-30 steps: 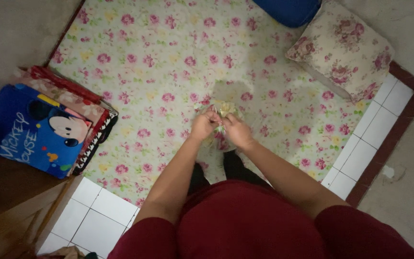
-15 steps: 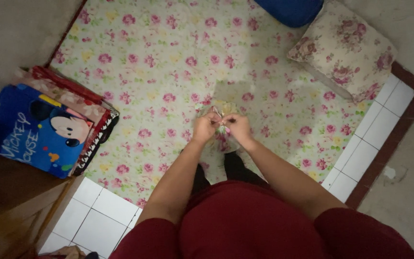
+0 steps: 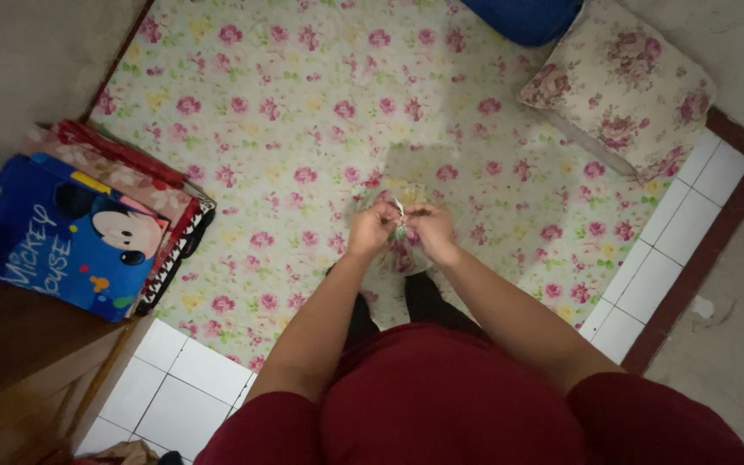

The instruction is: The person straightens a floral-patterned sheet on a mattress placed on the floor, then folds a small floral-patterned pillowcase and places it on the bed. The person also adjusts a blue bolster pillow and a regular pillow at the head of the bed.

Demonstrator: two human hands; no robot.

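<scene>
Seen from the head view, the person stands over a floral mattress (image 3: 303,112) on the floor and holds a small clear plastic bag (image 3: 399,250) in front of the body, above the mattress's near edge. The bag's contents are a blur of pale yellow and pink; what they are cannot be told. Both hands meet at the bag's gathered top: the left hand (image 3: 372,229) pinches it from one side and the right hand (image 3: 430,231) from the other, fingers curled tight together, each grip closed on the bunched plastic, with the body of the bag hanging just below and between the knuckles. There is one bag and two hands on it. Two dark trouser legs (image 3: 393,310) show beneath the hands, and a dark red shirt (image 3: 449,396) fills the lower frame. At the left edge of the mattress lies one stack of folded fabrics (image 3: 122,181), topped by a blue cartoon-print cloth (image 3: 53,241). At the upper right one floral pillow (image 3: 622,86) rests on the mattress corner, with one blue cushion (image 3: 523,17) just beside it at the top edge. White floor tiles (image 3: 174,387) with a dark red border (image 3: 708,258) show on both sides of the mattress.
</scene>
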